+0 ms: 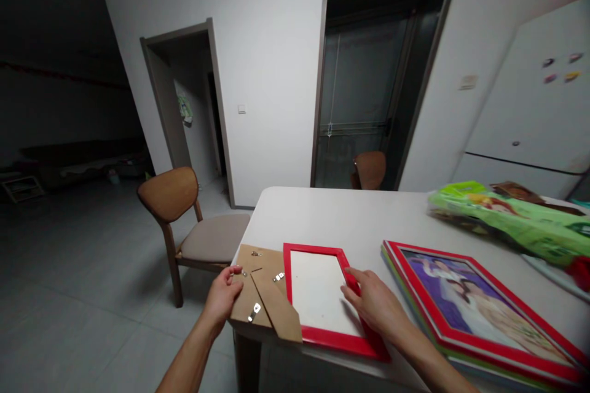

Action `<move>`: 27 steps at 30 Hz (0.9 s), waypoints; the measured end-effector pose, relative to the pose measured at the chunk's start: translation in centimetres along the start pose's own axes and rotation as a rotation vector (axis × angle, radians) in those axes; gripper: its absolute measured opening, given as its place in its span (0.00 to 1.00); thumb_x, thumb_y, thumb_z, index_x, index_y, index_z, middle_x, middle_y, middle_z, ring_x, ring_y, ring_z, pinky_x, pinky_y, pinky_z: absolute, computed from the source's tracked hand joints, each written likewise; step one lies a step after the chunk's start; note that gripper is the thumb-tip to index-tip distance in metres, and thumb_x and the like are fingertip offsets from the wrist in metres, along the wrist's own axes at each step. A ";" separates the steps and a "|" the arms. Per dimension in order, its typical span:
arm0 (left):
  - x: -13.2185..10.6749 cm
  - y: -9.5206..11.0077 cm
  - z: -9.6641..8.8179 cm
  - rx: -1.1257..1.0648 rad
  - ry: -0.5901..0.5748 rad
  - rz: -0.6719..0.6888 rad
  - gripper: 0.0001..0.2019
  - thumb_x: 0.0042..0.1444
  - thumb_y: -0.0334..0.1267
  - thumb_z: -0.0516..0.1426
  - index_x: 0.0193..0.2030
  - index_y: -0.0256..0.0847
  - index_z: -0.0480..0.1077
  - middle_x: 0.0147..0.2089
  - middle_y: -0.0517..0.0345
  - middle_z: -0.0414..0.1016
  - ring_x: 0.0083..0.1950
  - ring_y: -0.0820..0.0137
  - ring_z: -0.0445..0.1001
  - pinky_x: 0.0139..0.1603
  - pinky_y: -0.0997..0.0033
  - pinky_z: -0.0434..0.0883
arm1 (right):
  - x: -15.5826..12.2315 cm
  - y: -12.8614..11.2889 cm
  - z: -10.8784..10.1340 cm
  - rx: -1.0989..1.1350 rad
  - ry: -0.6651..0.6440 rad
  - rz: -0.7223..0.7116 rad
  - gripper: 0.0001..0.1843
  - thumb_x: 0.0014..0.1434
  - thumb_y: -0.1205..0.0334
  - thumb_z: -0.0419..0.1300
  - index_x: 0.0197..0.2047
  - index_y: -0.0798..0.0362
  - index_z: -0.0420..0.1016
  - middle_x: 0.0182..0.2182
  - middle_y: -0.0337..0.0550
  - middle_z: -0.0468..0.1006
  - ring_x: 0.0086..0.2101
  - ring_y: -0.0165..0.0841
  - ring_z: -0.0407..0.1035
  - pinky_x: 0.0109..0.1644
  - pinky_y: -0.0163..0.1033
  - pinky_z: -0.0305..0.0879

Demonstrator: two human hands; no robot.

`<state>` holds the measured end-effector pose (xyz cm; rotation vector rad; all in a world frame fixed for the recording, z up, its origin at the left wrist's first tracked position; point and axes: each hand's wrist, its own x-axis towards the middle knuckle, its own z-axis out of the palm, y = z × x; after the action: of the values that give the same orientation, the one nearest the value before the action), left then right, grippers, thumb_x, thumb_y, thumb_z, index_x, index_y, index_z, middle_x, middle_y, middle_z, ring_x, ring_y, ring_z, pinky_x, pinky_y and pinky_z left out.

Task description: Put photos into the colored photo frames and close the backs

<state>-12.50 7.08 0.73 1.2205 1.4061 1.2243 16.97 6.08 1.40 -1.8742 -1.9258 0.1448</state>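
A small red picture frame [313,250] lies flat near the white table's front left corner, its white inside showing. My right hand [375,304] rests on the frame's right rail, fingers curled over the edge. Left of the frame lies a brown backing board [260,301] with metal clips and a folding stand. My left hand [224,291] grips the board's left edge, fingers closed on it.
A stack of larger red frames [483,313] with a photo on top lies to the right. A green plastic package [511,215] sits at the back right. A wooden chair [184,221] stands left of the white table [350,215]. A white fridge [534,110] is at the far right.
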 end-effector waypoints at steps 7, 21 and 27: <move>1.6 -1.2 -0.8 0.396 0.065 0.054 0.17 0.43 0.28 0.53 0.43 0.38 0.61 0.32 0.59 0.72 0.33 0.71 0.71 0.32 0.76 0.64 | 0.1 1.3 1.0 -0.053 -0.045 0.094 0.23 0.46 0.66 0.48 0.47 0.63 0.63 0.35 0.56 0.73 0.35 0.39 0.67 0.37 0.38 0.57; -0.3 0.4 2.0 0.829 0.108 0.220 0.20 0.45 0.28 0.51 0.48 0.35 0.59 0.47 0.49 0.66 0.49 0.64 0.62 0.50 0.67 0.57 | -1.1 -0.4 -2.2 1.355 -0.147 0.487 0.42 0.41 0.68 0.51 0.60 0.49 0.37 0.23 0.37 0.74 0.16 0.29 0.65 0.23 0.34 0.62; -6.0 3.4 10.3 0.564 -0.208 0.540 0.29 0.43 0.38 0.57 0.53 0.37 0.55 0.57 0.49 0.56 0.57 0.63 0.54 0.57 0.63 0.54 | -1.3 -2.3 -4.3 1.446 -0.116 0.419 0.45 0.42 0.65 0.57 0.60 0.47 0.37 0.16 0.31 0.70 0.16 0.27 0.64 0.22 0.32 0.61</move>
<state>-1.20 2.53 2.91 2.1593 1.3494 1.0181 16.44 3.67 5.76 -1.1250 -0.8387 1.3523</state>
